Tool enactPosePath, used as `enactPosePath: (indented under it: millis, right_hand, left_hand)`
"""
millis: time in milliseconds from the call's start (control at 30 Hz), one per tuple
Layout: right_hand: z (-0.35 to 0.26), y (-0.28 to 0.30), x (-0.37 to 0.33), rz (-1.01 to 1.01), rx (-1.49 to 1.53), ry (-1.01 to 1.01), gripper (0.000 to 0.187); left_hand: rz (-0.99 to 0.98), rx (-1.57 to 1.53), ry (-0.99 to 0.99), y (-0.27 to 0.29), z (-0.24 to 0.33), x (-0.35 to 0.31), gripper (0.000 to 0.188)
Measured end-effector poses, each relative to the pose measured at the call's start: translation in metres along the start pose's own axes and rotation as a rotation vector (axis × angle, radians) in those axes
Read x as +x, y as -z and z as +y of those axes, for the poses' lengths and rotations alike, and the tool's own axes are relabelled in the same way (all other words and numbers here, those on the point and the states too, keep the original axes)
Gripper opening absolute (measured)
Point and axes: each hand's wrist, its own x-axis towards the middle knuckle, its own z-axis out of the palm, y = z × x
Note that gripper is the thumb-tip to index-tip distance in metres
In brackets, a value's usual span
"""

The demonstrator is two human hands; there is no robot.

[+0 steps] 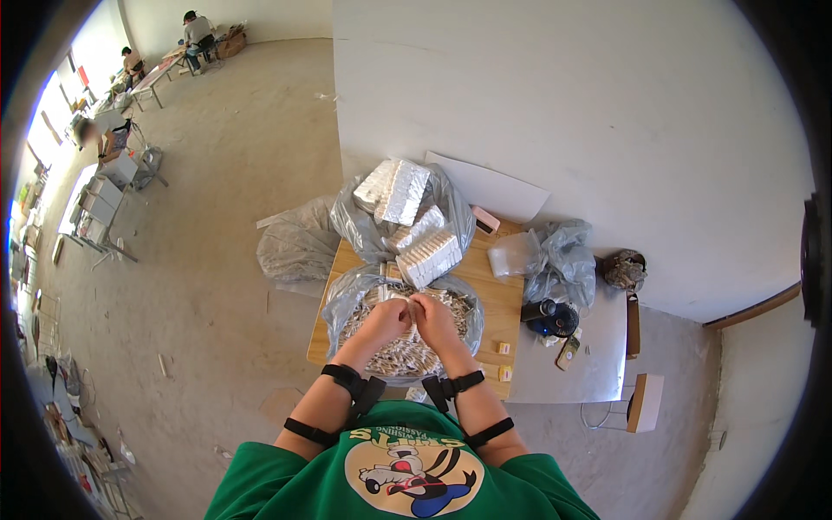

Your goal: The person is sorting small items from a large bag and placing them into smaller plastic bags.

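Curled close together at left grip (393,319) and right grip (433,321); cannot tell whether holding anything. Positioned over loose pale sticks (404,357) in near grey bag (475,333) on desk (500,314). Beyond, note white bundles (406,192) in far grey bag (456,204).

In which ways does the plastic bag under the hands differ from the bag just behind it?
The near bag holds many loose thin sticks; the far bag holds block-shaped white packs. The packs stand above the far bag's rim, while the near bag's sticks lie in a spread heap. The left hand and right hand are over the near bag, not the far bag. Both bags are greyish plastic.
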Motion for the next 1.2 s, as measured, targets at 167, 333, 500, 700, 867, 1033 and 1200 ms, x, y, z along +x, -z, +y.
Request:
enactPosePath:
  millis: [167, 333, 500, 700, 867, 1033, 1200]
  right_hand:
    - [0.006, -0.003, -0.002, 0.16, 0.01, -0.067, 0.015]
    - [0.026, 0.001, 0.0, 0.257, 0.659, -0.439, 0.02]
    - [0.025, 0.004, -0.007, 0.207, 0.899, -0.49, 0.024]
    - [0.024, 0.008, -0.002, 0.241, 0.649, -0.198, 0.02]
    - [-0.007, 0.015, 0.004, 0.028, 0.363, -0.181, 0.016]
    - [0.002, 0.002, 0.002, 0.147, 0.298, -0.203, 0.014]
    - [0.009, -0.01, 0.006, 0.243, 0.459, -0.169, 0.021]
  left_hand:
    - [-0.003, -0.197, 0.123, -0.004, 0.005, 0.001, 0.016]
    - [0.39, -0.239, 0.083, -0.007, -0.027, 0.006, 0.025]
    - [0.177, -0.844, 0.305, -0.006, -0.014, 0.004, 0.023]
    - [0.238, -0.131, 0.02, -0.001, -0.009, 0.002, 0.023]
    - [0.236, -0.02, -0.07, 0.0, -0.001, 0.001, 0.021]
    - [0.234, -0.096, 0.005, 0.005, 0.01, 0.001, 0.016]
    - [0.392, -0.107, -0.049, -0.006, -0.009, 0.004, 0.012]
